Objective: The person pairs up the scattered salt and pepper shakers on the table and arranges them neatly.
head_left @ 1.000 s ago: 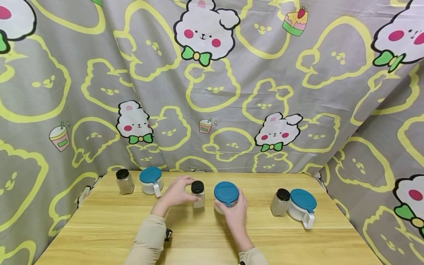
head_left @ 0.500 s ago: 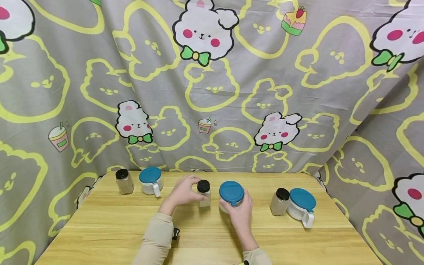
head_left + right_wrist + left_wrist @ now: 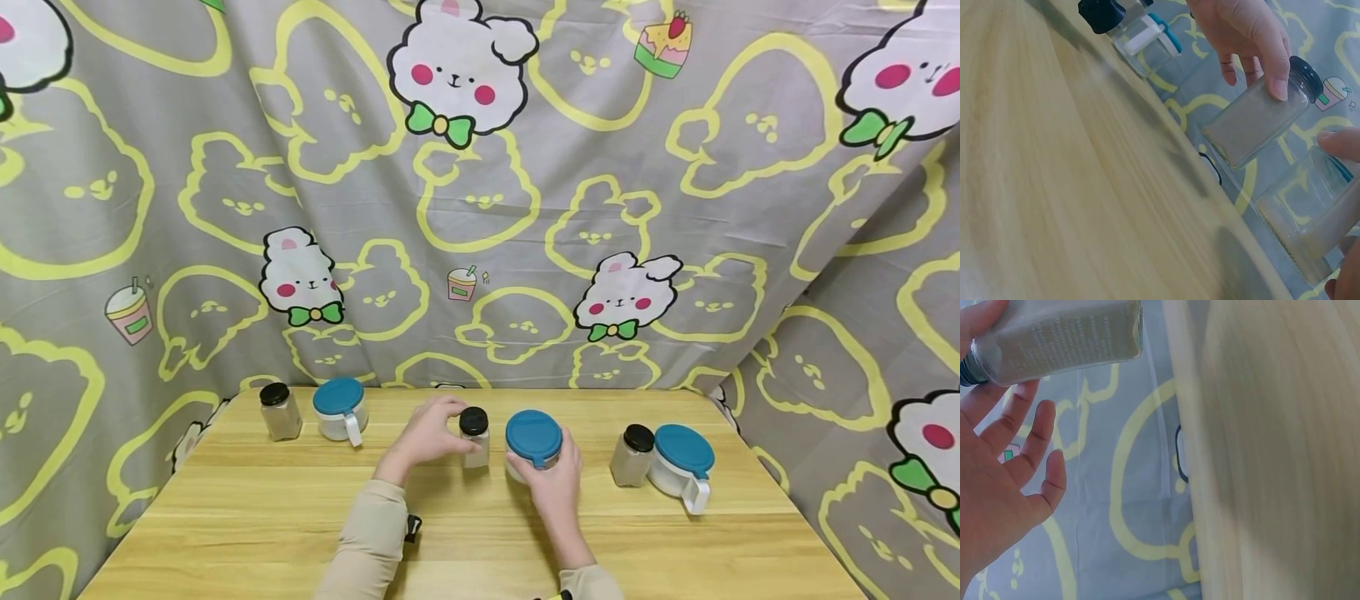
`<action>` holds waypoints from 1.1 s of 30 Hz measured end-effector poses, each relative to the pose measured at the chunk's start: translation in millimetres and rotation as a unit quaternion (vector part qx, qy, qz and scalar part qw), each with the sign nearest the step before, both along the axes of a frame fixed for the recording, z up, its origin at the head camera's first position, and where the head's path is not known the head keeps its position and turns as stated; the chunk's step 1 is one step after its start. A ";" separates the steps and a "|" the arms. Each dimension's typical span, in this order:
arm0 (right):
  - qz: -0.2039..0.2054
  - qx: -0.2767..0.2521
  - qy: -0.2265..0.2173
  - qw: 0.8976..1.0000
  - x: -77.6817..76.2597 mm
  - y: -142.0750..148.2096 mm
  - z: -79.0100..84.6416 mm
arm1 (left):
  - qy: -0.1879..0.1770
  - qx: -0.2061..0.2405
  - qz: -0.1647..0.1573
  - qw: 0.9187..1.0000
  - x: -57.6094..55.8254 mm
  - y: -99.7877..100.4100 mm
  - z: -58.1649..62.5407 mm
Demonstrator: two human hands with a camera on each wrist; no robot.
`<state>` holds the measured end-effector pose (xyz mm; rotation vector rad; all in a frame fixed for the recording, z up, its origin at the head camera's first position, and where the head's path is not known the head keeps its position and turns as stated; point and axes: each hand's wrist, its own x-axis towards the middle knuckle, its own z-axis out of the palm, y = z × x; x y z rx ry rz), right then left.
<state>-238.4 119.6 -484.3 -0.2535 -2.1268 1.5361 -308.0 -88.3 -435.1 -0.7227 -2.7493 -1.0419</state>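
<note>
My left hand (image 3: 431, 435) pinches a square glass spice jar (image 3: 476, 450) between thumb and fingers. Its lid is black and pale powder fills it; the left wrist view shows the jar (image 3: 1066, 344) close up, with the lower fingers spread away from it. To its right, my right hand (image 3: 557, 485) grips a clear seasoning pot (image 3: 533, 433) with a blue lid. In the right wrist view both the spice jar (image 3: 1257, 119) and the seasoning pot (image 3: 1297, 200) appear raised, with shadows on the wood beneath. Part of the pot is hidden by the right hand.
A black-lidded jar (image 3: 281, 419) and a blue-lidded pot (image 3: 341, 408) stand at the table's back left. Another such jar (image 3: 632, 458) and pot (image 3: 684, 457) stand close together on the right. A patterned curtain (image 3: 480, 217) hangs behind the wooden table (image 3: 247, 517).
Both hands have shifted right together, carrying the spice jar and the seasoning pot. The view has drifted slightly; the other jars and pots stay in place.
</note>
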 end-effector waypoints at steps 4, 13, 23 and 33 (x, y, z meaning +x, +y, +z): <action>-0.003 0.002 -0.009 1.000 0.6 4.7 -2.8 | -0.001 -0.001 -0.005 1.000 0.5 4.7 0.3; 0.004 -0.003 -0.005 1.000 1.5 11.5 -2.0 | 0.000 -0.011 -0.006 1.000 0.1 14.6 -0.6; 0.008 -0.001 -0.002 1.000 2.3 18.2 -2.2 | 0.009 -0.007 -0.014 1.000 1.8 26.0 0.4; 0.007 0.013 -0.013 1.000 -0.9 29.8 -7.1 | 0.007 -0.012 -0.017 1.000 1.8 37.2 -1.1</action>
